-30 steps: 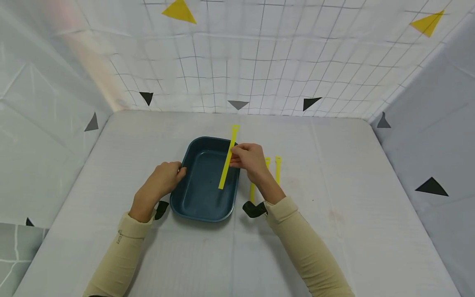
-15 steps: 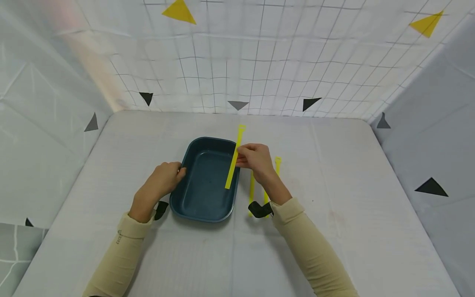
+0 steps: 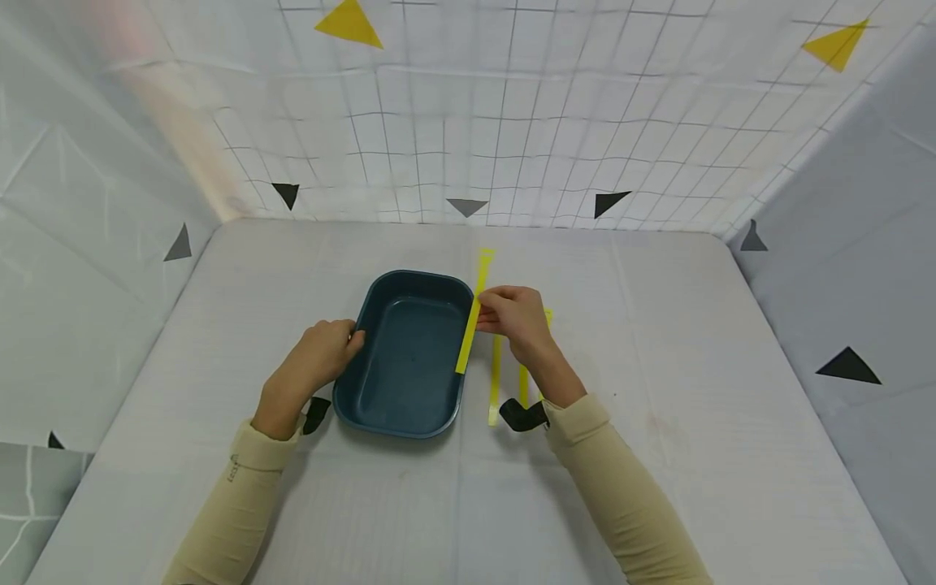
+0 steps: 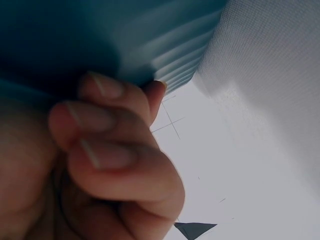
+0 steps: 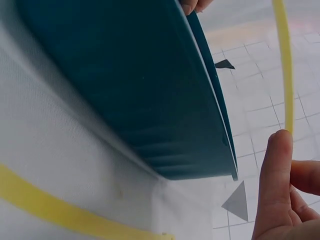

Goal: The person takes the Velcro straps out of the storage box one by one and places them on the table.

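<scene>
A dark blue rectangular basin (image 3: 409, 366) stands on the white table, seen from above in the head view. My left hand (image 3: 319, 354) grips its left rim; the left wrist view has the curled fingers (image 4: 120, 150) against the basin wall. Between thumb and fingers, my right hand (image 3: 515, 321) pinches a flat yellow strip (image 3: 468, 335) with a slotted head at its far end. The strip hangs along the basin's right rim, above the table. Three more yellow strips, including the leftmost strip (image 3: 495, 382), lie to the right of the basin, partly hidden by the right arm.
White sheeting with a grid (image 3: 468, 122) rises behind the table's far edge, with grey sheets at both sides. The white table surface (image 3: 680, 349) extends right of the strips. A black wrist mount (image 3: 522, 415) sits below the right wrist, over the lying strips.
My right hand has shifted right with the yellow strip, from over the basin's inside to its right rim. The left hand and the basin stay in place.
</scene>
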The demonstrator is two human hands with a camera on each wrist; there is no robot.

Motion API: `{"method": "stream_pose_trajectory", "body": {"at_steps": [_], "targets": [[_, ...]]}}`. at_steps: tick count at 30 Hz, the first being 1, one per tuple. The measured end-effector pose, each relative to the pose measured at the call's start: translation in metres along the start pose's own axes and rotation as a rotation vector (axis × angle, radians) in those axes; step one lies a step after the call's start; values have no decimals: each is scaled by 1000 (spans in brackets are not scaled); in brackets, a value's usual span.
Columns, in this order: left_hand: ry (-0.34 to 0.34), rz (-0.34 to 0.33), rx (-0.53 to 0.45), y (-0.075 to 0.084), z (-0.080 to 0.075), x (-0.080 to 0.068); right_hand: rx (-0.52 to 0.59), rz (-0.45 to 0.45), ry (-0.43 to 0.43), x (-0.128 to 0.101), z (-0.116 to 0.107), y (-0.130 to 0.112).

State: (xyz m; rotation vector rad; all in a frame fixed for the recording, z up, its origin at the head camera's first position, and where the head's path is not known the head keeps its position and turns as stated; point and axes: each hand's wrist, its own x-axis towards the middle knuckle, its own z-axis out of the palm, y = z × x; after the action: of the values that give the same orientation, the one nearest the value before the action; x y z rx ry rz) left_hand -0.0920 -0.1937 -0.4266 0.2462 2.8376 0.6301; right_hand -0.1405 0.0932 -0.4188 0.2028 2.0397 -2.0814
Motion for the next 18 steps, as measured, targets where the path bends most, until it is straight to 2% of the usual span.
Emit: {"method": "stream_pose_trajectory", "body": {"at_steps": [18], "targets": [[2, 1, -3, 1, 2, -2, -5, 11, 37, -5, -28, 4]]}}
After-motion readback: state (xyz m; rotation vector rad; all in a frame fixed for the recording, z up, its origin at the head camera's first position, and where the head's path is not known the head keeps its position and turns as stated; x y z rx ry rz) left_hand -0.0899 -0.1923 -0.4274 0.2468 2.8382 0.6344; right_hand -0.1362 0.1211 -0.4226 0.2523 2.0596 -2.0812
